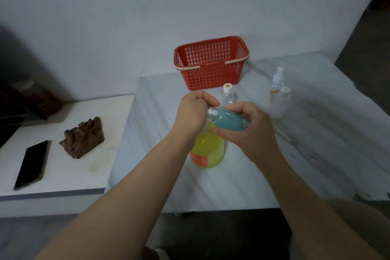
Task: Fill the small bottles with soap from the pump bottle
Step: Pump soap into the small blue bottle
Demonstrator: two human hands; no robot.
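The right hand (251, 131) gripped a small bottle (229, 119) of teal liquid, tipped on its side just above the yellow pump bottle (207, 152) on the marble table (295, 164); the left hand (191, 114) curled its fingers round that bottle's neck; a clear capped bottle (228, 96) stood near the red basket (211, 74).

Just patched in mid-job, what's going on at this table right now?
A person's right hand holds a small teal bottle on its side, while the left hand grips its neck end; the cap is hidden. Both are just above the yellow pump bottle. A capped clear bottle and two other clear bottles stand behind, near the red basket.
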